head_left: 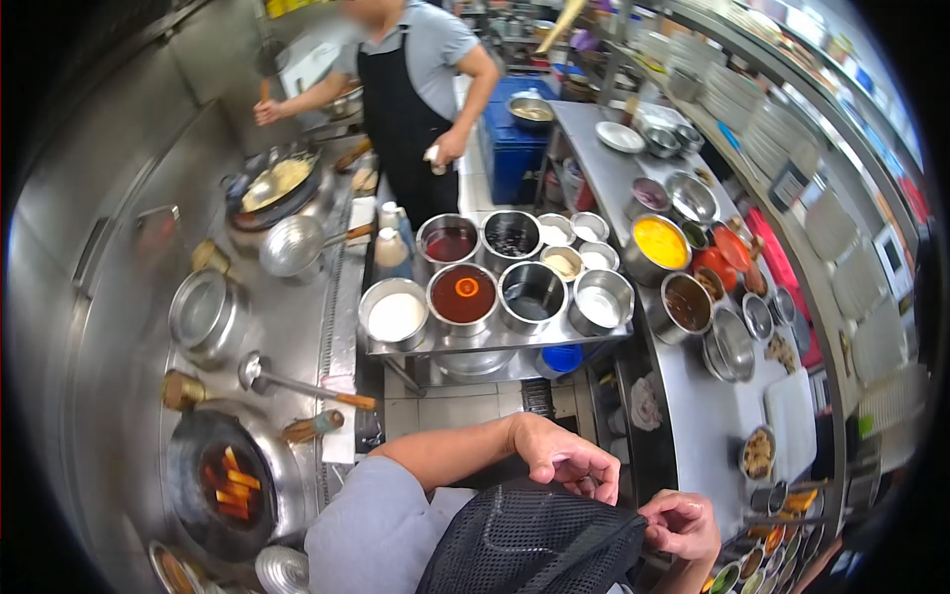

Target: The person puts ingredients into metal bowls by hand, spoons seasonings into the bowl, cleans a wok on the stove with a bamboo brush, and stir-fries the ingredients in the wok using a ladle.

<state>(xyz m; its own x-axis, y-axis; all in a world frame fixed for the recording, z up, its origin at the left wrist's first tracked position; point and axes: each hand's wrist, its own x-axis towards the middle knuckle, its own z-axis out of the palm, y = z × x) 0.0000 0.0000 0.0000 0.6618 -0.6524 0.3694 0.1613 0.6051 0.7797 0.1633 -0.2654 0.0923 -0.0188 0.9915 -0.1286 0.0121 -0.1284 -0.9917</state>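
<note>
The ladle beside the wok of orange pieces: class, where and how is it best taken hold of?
Probably by the wooden grip, coming from the aisle side. The ladle lies with its bowl farther in, its long shaft pointing that grip outward.

The bottom edge crops the black mesh fabric (534, 540); a co-worker's head (368, 12) is blurred

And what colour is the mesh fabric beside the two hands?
The mesh fabric is black, best seen in the head view.
</note>
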